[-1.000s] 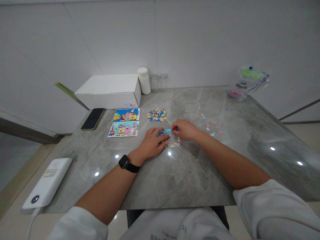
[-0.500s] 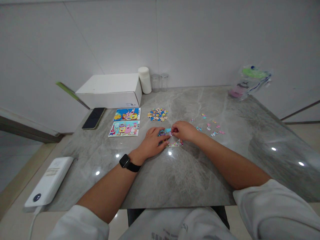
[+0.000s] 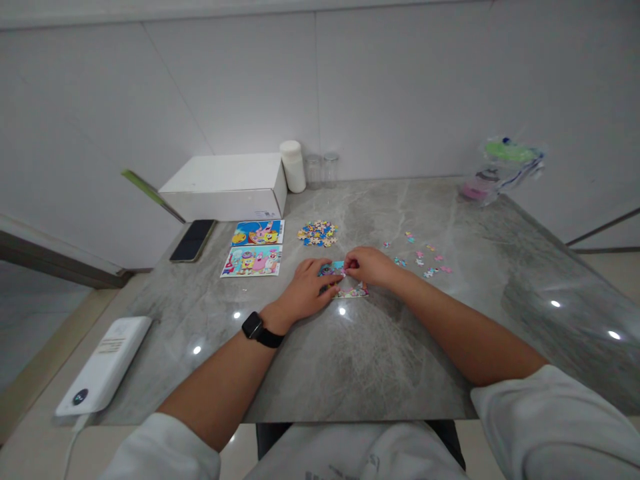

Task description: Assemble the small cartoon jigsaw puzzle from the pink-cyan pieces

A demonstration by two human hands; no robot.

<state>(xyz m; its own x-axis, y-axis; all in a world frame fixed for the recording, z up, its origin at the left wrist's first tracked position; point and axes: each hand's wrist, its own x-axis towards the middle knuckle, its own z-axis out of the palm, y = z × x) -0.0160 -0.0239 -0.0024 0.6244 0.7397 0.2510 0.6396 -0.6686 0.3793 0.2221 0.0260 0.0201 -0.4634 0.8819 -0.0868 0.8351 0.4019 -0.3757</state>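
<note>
A partly joined jigsaw puzzle (image 3: 357, 292) lies on the grey table before me, with a bare grey gap in its middle. My left hand (image 3: 311, 288), a black watch on its wrist, rests over the puzzle's left side with fingers stretched out. From the right, my right hand (image 3: 371, 267) pinches a small pinkish puzzle piece (image 3: 344, 272) at the gap; the fingers partly hide it. Several loose puzzle pieces (image 3: 419, 255) are scattered to the right. Beyond the puzzle sits a heap of mixed pieces (image 3: 319, 233).
Two cartoon picture cards, a blue one (image 3: 260, 233) and a light one (image 3: 254, 261), lie left of the heap. Around them are a phone (image 3: 193, 241), white box (image 3: 225, 187), white bottle (image 3: 293, 167), two glasses (image 3: 323, 171), plastic bag (image 3: 503, 170) and white power bank (image 3: 105, 365).
The whole view has shifted slightly, so everything appears a little lower and further right. Both hands stay at the puzzle, the right still pinching at the gap.
</note>
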